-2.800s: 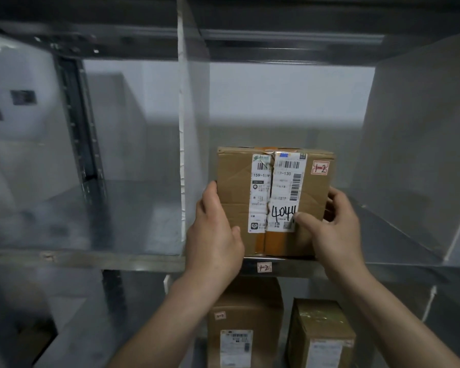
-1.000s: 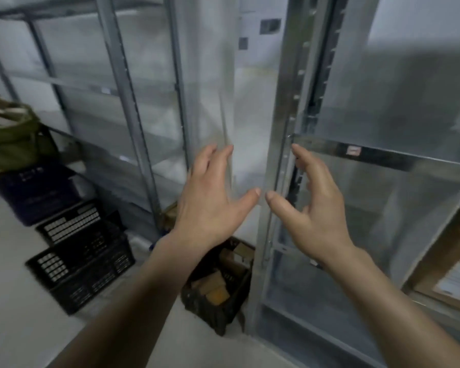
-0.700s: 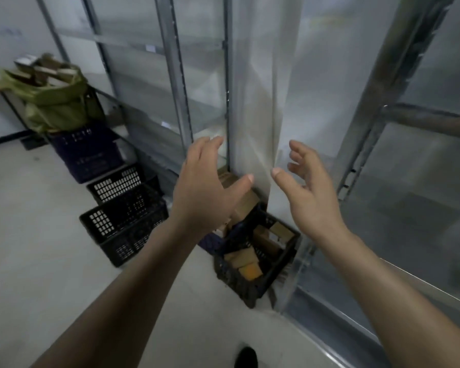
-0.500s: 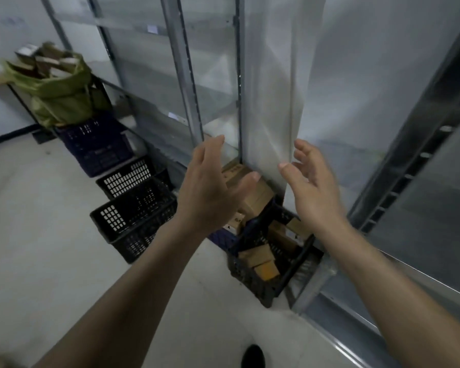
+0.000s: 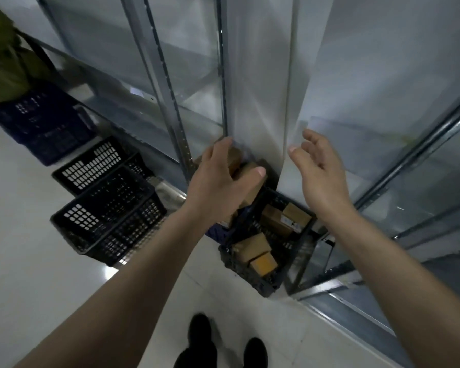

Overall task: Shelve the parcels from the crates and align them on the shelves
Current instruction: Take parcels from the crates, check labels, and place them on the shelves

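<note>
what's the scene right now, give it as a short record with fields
left hand: open, empty, reaching down
right hand: open, empty, reaching down
crate with parcels: on floor beside shelf post, below the hands
parcels: several brown boxes inside
empty black crates: two, to the left
shelving: metal, no parcels visible

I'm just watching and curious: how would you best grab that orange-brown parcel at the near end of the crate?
Come straight down from above on the orange-brown parcel: its top faces up and the crate walls block the sides. Pinch across its two short sides; a bigger box crowds its far edge.
</note>
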Tool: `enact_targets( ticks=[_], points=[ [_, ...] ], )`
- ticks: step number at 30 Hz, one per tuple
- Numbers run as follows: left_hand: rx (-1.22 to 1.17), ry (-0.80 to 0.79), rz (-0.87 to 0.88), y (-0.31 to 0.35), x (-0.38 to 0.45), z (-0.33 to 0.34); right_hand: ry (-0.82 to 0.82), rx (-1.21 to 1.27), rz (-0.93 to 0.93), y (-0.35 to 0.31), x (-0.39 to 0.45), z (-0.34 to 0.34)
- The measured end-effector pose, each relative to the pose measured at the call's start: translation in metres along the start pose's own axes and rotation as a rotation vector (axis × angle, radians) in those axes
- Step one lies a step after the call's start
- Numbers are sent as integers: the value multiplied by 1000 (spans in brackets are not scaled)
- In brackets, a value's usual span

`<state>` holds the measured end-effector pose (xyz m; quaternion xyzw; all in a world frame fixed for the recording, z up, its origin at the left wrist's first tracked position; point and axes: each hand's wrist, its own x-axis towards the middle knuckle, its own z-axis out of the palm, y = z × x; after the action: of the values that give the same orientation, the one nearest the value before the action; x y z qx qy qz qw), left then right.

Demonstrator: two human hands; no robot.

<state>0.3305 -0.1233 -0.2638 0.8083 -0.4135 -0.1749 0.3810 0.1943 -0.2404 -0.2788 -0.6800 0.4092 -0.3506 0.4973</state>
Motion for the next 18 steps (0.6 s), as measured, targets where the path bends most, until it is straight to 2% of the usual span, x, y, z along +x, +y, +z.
enact_targets(
  ticks=[10, 18],
  points=[
    [-87, -348, -66, -104, 152, 44, 179, -150, 232, 62, 89, 47],
    [-55, -576, -177, -185, 231, 86, 142, -179, 483, 143, 147, 121]
  ],
)
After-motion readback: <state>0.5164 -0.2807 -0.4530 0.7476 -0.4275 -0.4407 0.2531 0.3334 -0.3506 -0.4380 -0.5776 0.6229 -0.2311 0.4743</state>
